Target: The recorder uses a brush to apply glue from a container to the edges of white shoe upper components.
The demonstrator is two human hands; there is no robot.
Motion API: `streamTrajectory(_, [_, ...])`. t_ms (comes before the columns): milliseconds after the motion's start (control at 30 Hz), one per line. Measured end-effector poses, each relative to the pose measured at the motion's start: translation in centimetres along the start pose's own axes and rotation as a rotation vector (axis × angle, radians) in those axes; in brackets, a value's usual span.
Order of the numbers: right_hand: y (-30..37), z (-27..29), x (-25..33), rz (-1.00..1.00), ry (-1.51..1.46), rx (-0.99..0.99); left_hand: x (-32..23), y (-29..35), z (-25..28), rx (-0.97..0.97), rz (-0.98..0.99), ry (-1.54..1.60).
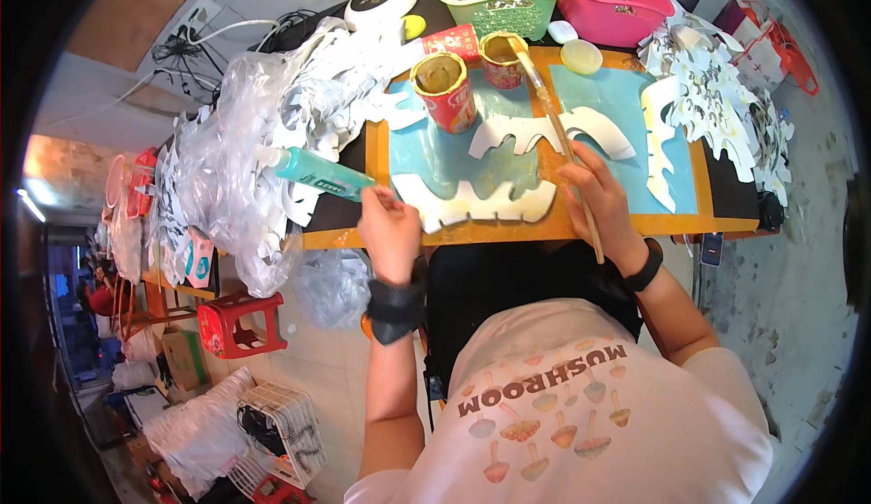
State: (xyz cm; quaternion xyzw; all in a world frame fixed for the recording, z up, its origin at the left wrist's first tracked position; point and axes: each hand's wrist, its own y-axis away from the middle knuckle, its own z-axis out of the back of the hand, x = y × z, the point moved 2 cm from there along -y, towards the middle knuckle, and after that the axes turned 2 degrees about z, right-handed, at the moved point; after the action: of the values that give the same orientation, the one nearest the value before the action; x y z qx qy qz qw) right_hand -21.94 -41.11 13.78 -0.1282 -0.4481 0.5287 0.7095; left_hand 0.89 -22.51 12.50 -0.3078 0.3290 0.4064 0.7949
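My right hand (602, 197) is closed around the wooden handle of a long brush (564, 132). The brush slants away from me, its head at the rim of a red can (502, 61). My left hand (392, 232) has its fingers pinched together beside the base of a teal bottle (325, 176) and the left end of a white scalloped cutout (476, 206); whether anything is between them is hidden. A second white cutout (594, 127) lies beyond, partly under the brush. Another red can (444, 96), with yellowish residue around its rim, stands left of the brush.
White cutouts and clear plastic (236, 141) heap at the left; more cutouts (712, 96) pile up at the right. A single cutout (658, 141) lies on the blue sheet (585, 87). Behind are a green basket (544, 9) and pink basket (640, 19) holding shiny metal pieces.
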Motion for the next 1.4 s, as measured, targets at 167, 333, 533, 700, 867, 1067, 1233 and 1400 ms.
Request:
streamTrajectory(167, [1.5, 0.5, 0.2, -0.141, -0.015, -0.069, -0.8, 4.5, -1.4, 0.068, 0.065, 0.011])
streamTrajectory(333, [0.7, 2.3, 0.2, -0.085, 0.008, -0.143, -4.1, 3.6, -0.1, 0.091, -0.050, -0.462])
streamTrajectory(533, [-1.3, 6.3, 1.0, -0.386, -0.481, -0.322, -6.8, -7.2, -0.5, 0.017, -0.459, -0.091])
streamTrajectory(700, [-3.5, 8.3, 2.0, -0.438, -0.705, -0.378, -8.2, -10.8, -4.3, 0.348, -0.330, 0.163])
streamTrajectory(867, [-5.6, 9.9, 4.3, -0.331, -0.642, -0.355, -8.6, -7.6, -2.5, -0.003, -0.594, -0.097])
streamTrajectory(1067, [-11.0, 6.8, 8.4, 0.038, -0.307, 0.008, -8.3, -4.0, 0.4, -0.123, -0.658, -0.140])
streamTrajectory(1233, [-12.7, 0.5, 8.7, 0.240, -0.234, 0.126, -8.5, -2.4, 1.3, -0.179, -0.653, -0.176])
streamTrajectory(1400, [-12.9, 0.0, 8.8, 0.184, -0.327, 0.072, -7.2, -1.8, 1.4, -0.181, -0.604, -0.175])
